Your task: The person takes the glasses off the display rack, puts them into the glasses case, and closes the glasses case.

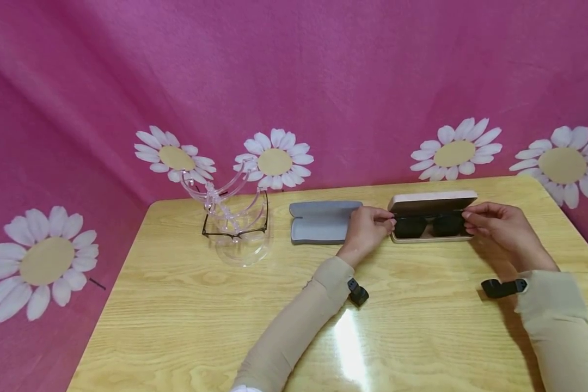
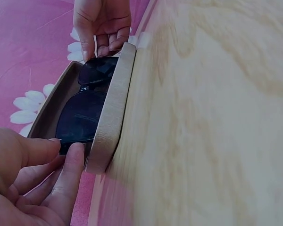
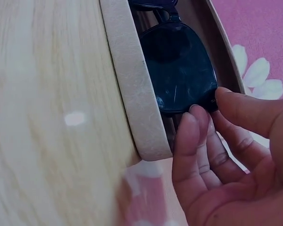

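Observation:
Black sunglasses [image 1: 410,227] sit within an open beige glasses case [image 1: 433,197] at the right of the table. My left hand [image 1: 366,228] pinches their left corner between thumb and fingertips, as the left wrist view shows. At the opposite corner, my right hand [image 3: 236,155] pinches the frame with its thumb and fingers. In the right wrist view a dark lens [image 3: 179,66] lies inside the case's near wall. Beyond my left wrist a grey glasses case [image 1: 318,228] stands open, its right end partly hidden by that hand.
On the left of the wooden table [image 1: 201,326] stands a clear plastic glasses holder [image 1: 245,256] with black-framed eyeglasses [image 1: 234,236] on it. Behind the table hangs a magenta cloth [image 1: 323,81] printed with white daisies.

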The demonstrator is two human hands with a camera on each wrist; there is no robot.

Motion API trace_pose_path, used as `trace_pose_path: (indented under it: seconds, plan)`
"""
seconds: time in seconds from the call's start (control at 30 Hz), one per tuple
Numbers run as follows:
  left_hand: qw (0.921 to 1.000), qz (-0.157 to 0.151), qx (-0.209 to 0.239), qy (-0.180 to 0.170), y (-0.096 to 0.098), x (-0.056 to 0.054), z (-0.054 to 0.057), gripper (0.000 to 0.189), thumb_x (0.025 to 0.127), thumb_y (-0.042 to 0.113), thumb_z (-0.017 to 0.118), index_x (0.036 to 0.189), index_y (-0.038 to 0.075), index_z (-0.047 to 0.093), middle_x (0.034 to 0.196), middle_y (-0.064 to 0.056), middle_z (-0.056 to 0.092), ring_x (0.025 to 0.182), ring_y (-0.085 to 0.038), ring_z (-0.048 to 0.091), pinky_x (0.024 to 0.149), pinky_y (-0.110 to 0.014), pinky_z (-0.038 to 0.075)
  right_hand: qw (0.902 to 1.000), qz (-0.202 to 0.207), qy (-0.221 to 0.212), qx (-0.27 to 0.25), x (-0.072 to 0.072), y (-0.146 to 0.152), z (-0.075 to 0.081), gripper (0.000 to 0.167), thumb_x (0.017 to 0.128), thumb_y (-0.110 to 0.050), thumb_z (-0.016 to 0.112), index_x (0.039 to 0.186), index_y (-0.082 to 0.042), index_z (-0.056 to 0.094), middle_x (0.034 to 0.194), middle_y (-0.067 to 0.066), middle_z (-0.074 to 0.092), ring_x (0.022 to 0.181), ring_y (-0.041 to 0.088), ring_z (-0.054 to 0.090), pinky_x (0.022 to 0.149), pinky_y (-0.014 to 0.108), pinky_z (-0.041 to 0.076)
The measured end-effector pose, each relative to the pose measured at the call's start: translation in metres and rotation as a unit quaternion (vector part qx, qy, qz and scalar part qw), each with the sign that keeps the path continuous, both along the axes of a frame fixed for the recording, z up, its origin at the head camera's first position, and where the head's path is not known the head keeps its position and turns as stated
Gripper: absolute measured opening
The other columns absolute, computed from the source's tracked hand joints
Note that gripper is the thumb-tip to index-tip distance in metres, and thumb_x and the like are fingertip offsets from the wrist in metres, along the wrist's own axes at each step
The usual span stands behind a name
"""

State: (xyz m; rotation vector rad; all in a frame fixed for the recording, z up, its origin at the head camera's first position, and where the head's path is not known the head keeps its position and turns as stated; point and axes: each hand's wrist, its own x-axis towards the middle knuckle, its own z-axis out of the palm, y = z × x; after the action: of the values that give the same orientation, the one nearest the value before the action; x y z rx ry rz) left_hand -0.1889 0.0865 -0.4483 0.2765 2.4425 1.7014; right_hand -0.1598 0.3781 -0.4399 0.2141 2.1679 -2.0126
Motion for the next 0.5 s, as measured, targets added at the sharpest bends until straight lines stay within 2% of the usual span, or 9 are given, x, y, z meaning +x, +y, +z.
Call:
trace_pose_path:
  seconds: [0.17, 0.3, 0.4, 0.5]
  plan:
    - [1.0, 0.002, 0.001, 0.003, 0.0014, 0.0008, -0.0017, 0.016, 0.097, 0.003, 0.071, 0.11, 0.001, 0.08, 0.096, -0.013, 0.082, 0.075, -0.014, 0.078, 0.06, -0.015, 0.058, 0.9983, 0.001, -0.011, 0.056, 0.0006, 0.0013, -0.0014, 0.021, 0.103, -0.016, 0.066, 0.094, -0.029, 0.079, 0.086, -0.019, 0.076, 0.077, -0.001, 0.07, 0.069, 0.016, 0.06]
    - [0.9993, 0.006, -0.022, 0.031, 0.0021, -0.0007, -0.0015, 0.017, 0.096, 0.002, 0.071, 0.11, 0.005, 0.08, 0.092, -0.008, 0.081, 0.075, -0.01, 0.077, 0.062, -0.012, 0.055, 0.9962, 0.005, 0.006, 0.087, -0.0006, 0.004, -0.0028, 0.028, 0.105, -0.015, 0.062, 0.093, -0.035, 0.079, 0.086, -0.024, 0.074, 0.077, -0.004, 0.067, 0.068, 0.015, 0.058]
    - [0.9984, 0.01, -0.036, 0.043, 0.0022, -0.0008, -0.0021, 0.016, 0.095, 0.004, 0.073, 0.109, 0.007, 0.08, 0.091, -0.006, 0.082, 0.075, -0.007, 0.076, 0.063, -0.009, 0.053, 0.9958, 0.007, 0.01, 0.091, -0.0013, 0.0058, -0.004, 0.036, 0.107, -0.013, 0.058, 0.091, -0.04, 0.077, 0.086, -0.026, 0.073, 0.077, -0.006, 0.066, 0.067, 0.014, 0.058]
    - [0.9983, 0.01, -0.041, 0.04, 0.0022, -0.0002, -0.0019, 0.015, 0.096, 0.007, 0.073, 0.109, 0.007, 0.08, 0.092, -0.005, 0.082, 0.074, -0.004, 0.076, 0.063, -0.009, 0.054, 0.9964, 0.003, 0.003, 0.085, -0.0019, 0.0062, -0.0045, 0.041, 0.108, -0.013, 0.056, 0.089, -0.043, 0.076, 0.085, -0.026, 0.072, 0.076, -0.006, 0.066, 0.067, 0.014, 0.058]
